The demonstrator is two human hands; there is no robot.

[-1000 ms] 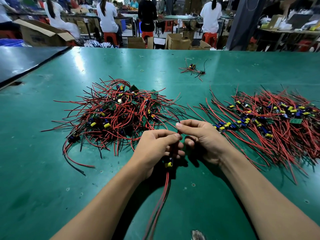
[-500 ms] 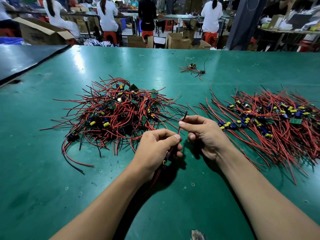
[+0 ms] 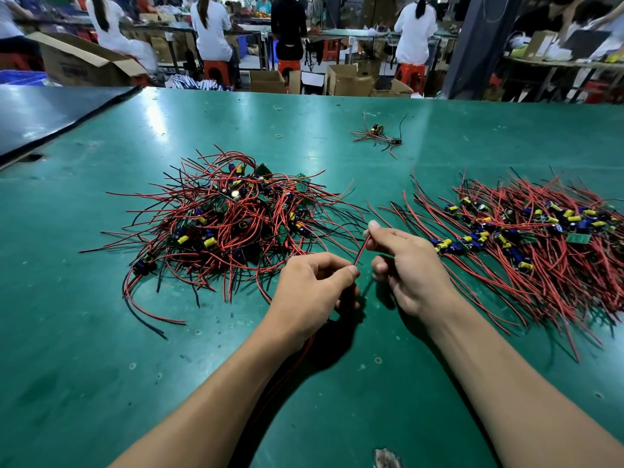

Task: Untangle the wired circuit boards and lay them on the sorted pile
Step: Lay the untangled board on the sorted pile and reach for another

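left hand [image 3: 310, 292] and right hand [image 3: 408, 265] pinching one red wire [image 3: 361, 252], in gap between tangled pile [image 3: 229, 228] and sorted pile [image 3: 540, 251]

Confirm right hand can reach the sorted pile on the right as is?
Probably yes. The right hand is right next to the sorted pile, with nothing between them. It pinches a red wire that the left hand also holds.

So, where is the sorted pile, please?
In the head view, the sorted pile lies on the right, just beyond the right hand.
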